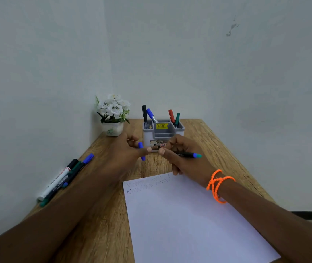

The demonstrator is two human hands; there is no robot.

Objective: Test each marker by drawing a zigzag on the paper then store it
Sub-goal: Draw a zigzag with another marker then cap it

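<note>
We are gripping the blue cap (141,150) in our left hand (130,149) and the marker (187,154) in our right hand (181,158); misaligning them risks inking our fingers.

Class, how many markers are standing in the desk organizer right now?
4. A black marker and a blue marker stand in the left compartment of the organizer; a red marker and a green marker in the right. Shorter ones may be hidden inside.
</note>
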